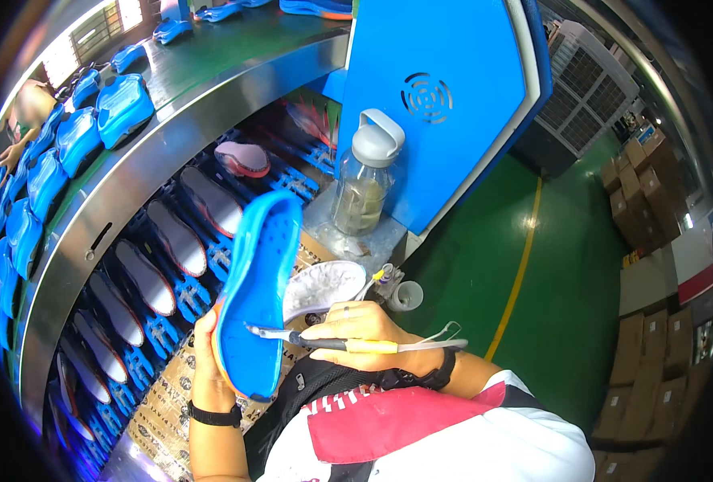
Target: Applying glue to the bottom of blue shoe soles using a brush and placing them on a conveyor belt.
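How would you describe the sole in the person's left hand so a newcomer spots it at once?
From the big blue panel, go down past the clear bottle, then left to the left hand. It holds a long blue sole. Unlike the blue soles on the green belt, it has a brush-like tool at its inner face.

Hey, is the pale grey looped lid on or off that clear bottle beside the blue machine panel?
On: the pale grey looped lid covers the top of the clear bottle. How tightly, I cannot tell.
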### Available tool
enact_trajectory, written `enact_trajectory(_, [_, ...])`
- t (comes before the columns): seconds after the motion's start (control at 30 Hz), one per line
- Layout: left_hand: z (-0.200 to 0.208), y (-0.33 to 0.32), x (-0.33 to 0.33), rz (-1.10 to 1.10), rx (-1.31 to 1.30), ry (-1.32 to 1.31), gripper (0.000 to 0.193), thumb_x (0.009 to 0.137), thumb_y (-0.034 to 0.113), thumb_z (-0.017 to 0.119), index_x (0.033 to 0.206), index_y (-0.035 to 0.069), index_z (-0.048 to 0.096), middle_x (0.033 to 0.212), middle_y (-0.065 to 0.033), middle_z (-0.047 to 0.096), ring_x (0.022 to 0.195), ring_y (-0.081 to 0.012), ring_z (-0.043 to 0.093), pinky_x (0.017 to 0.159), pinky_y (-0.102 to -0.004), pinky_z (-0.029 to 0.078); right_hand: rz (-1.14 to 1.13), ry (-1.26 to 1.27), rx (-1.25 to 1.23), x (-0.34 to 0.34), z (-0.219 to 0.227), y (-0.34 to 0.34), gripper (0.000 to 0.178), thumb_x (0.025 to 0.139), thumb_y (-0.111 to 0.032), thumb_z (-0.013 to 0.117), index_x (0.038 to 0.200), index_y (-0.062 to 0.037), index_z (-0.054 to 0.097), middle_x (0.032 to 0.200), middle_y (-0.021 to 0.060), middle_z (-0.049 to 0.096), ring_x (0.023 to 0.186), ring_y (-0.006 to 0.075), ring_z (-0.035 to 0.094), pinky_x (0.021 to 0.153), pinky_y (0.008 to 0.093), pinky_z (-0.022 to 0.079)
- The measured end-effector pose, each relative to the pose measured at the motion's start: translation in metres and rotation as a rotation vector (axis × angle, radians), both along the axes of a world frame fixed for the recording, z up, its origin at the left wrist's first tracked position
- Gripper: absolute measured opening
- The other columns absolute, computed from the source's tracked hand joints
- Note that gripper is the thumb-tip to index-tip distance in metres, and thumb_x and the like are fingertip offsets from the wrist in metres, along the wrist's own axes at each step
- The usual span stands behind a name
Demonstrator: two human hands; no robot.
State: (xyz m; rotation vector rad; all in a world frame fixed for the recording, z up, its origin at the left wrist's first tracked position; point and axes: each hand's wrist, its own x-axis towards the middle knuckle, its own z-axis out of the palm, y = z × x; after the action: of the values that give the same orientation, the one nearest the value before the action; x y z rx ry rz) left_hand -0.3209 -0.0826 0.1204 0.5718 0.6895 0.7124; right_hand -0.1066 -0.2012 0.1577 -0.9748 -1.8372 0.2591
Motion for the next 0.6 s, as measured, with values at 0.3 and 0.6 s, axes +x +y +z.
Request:
enact_trajectory(0.3, [0.057, 0.004, 0.022, 0.244, 0.138, -0.139, 0.062, 0.091, 0.052, 0.036, 0.131, 0.006, 0.049, 0.119, -0.0159, 0.060, 0.103, -0.0327, 0.061, 0.088, -0.0456, 0.051, -0.124, 0.085, -0.040, 0.050, 0.008, -0.023, 0.030, 0.068, -0.008, 0.079, 0.093, 0.0031, 0.069, 0.087, 0.0131, 0.070, 0.071, 0.0271, 0.064, 0.065, 0.0349, 0.051])
enact_trajectory(0.6, [0.144, 0.112, 0.117, -0.073, 0.592, -0.581, 0.064, 0.094, 0.044, 0.035, 0.136, -0.004, 0.041, 0.126, -0.0245, 0.054, 0.112, -0.0388, 0.056, 0.099, -0.0536, 0.043, -0.237, 0.179, -0.185, 0.128, 0.015, -0.052, 0.028, 0.070, -0.006, 0.079, 0.096, 0.0001, 0.069, 0.077, 0.0127, 0.067, 0.065, 0.0242, 0.062, 0.060, 0.0307, 0.048])
